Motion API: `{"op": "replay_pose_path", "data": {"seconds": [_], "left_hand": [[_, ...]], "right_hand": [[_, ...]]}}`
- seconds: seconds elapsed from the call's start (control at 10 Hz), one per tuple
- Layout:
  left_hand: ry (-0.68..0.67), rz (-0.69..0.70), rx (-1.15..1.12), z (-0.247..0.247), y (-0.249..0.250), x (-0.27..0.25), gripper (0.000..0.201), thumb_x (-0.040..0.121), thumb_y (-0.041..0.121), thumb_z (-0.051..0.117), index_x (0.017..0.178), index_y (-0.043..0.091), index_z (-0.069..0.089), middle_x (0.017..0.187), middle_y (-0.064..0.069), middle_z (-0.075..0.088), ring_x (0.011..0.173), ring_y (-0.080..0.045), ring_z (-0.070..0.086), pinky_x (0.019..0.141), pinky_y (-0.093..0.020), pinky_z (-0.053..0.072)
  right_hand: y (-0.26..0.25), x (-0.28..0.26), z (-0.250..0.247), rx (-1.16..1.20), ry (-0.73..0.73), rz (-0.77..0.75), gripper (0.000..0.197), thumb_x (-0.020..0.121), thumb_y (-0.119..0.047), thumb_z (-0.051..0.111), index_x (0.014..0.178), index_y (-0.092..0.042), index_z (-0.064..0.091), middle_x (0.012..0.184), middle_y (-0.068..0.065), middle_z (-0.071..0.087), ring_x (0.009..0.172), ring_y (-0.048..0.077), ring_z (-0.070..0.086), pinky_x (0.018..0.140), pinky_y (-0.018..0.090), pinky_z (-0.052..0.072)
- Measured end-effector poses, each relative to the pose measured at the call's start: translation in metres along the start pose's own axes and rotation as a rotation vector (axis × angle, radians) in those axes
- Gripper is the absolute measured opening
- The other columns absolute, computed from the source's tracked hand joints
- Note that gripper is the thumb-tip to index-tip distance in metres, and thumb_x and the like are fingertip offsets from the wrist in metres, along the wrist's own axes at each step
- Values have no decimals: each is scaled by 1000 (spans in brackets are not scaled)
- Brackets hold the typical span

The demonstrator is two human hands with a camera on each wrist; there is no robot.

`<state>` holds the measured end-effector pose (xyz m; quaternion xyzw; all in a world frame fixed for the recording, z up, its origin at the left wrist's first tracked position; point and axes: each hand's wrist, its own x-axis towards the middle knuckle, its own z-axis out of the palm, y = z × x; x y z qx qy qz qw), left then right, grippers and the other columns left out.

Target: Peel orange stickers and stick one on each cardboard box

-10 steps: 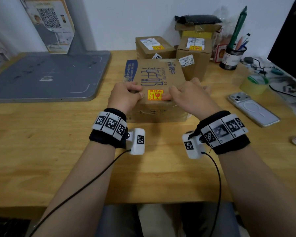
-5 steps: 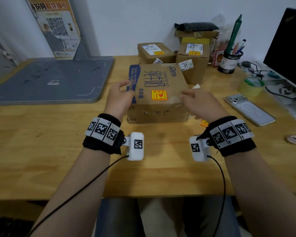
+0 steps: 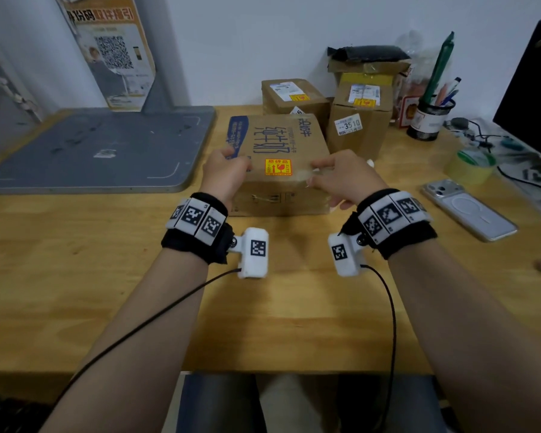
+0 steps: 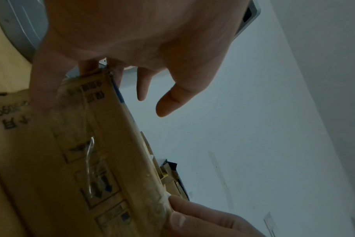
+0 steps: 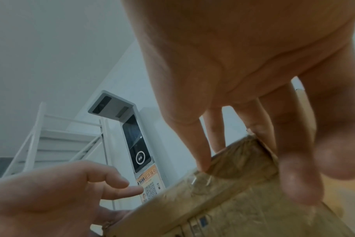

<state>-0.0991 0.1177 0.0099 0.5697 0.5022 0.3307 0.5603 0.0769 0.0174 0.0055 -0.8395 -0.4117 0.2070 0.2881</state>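
The large cardboard box (image 3: pixel 281 139) lies flat at mid-table with an orange sticker (image 3: pixel 278 167) on its top near the front edge. My left hand (image 3: pixel 228 173) sits at its near left corner. In the left wrist view its fingers (image 4: pixel 43 80) lie against the box (image 4: pixel 81 160) while the thumb hovers over the top. My right hand (image 3: pixel 338 179) clasps the near right corner, thumb (image 5: pixel 201 152) on the top edge and fingers down the side. Behind stand two smaller boxes (image 3: pixel 294 109) (image 3: pixel 366 135), each with an orange sticker (image 3: pixel 299 97) (image 3: pixel 363 103).
A grey board (image 3: pixel 91 151) covers the table's left. On the right are a phone (image 3: pixel 469 210), a tape roll (image 3: pixel 470 165), a pen cup (image 3: pixel 428 120) and a monitor (image 3: pixel 531 89). Bare wood lies in front of the box.
Both hands left the sticker they were pressing, spread apart, and now sit at the box's two near corners. The sticker stays flat on the box.
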Motion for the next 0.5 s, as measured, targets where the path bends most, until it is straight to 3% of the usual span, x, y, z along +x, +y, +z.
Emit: {"op": "replay_pose_path", "data": {"seconds": [0.1,0.2,0.3,0.4,0.5], "left_hand": [[24,2,24,6,-3,21,64,78,23,64,140,25,52,132,-1,59,116,-25,57,103,-51,47],[53,3,74,11,-12,48,54,63,31,63,117,33,62,133,-1,57,120,-28,55,102,-51,47],[44,53,199,18,-11,57,51,63,32,59,113,35,66,136,-2,57,122,-28,54,104,-48,47],[32,123,223,21,5,49,37,65,30,53,97,41,67,131,-2,62,122,-29,56,105,-48,46],[4,255,179,21,37,20,27,82,18,53,93,34,72,109,6,68,105,-18,63,89,-31,54]], "right_hand": [[-4,13,2,14,9,3,50,91,-34,70,140,-34,61,120,-1,66,76,27,76,57,31,57],[-6,22,2,20,34,13,50,90,-35,70,139,-35,61,122,-1,66,77,25,73,52,28,51],[-6,30,0,-33,20,1,48,91,-35,67,138,-31,60,123,0,67,89,23,69,61,31,51],[-11,27,-10,-80,35,12,41,95,-34,58,133,-18,56,111,4,65,96,26,67,67,34,53],[-18,24,-25,-11,124,-28,45,95,-35,58,136,-19,51,97,0,61,89,23,61,67,34,49]]}}
